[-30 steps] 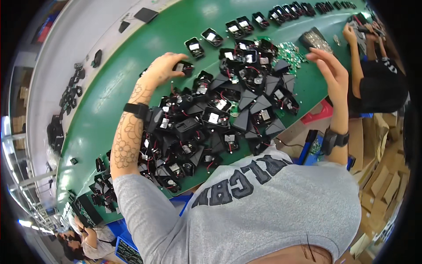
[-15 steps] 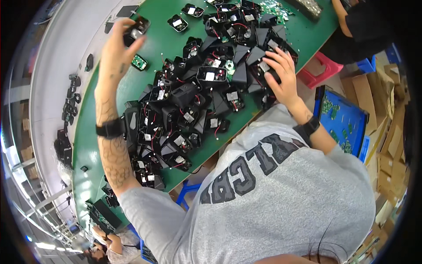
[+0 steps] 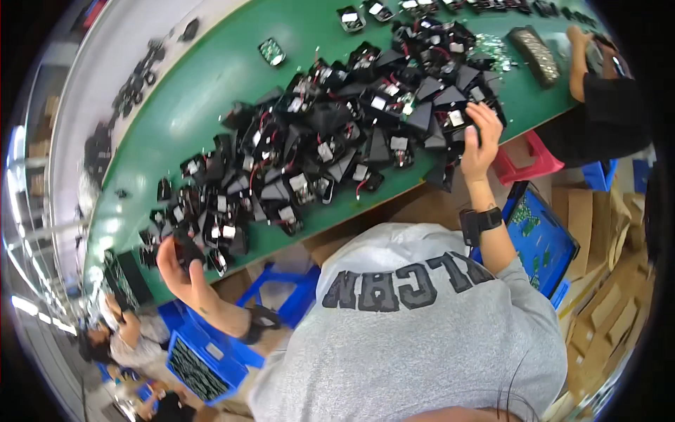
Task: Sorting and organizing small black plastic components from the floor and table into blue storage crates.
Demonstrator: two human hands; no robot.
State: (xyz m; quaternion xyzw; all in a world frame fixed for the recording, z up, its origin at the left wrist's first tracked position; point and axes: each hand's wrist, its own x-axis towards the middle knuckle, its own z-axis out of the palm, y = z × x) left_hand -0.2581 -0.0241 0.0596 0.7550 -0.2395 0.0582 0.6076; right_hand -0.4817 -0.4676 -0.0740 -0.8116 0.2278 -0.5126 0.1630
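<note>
The head-worn fisheye looks down from close above the green table (image 3: 204,91).

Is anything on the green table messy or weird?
Yes: the heap of black casings looks jumbled, tipped every way, with red wires poking out, unlike the row of casings farther away. Small green circuit boards lie scattered beside the heap. Nothing looks clearly broken.

piled black housings (image 3: 327,121) block the near side; green table (image 3: 193,98) beyond leaves passage.
</note>
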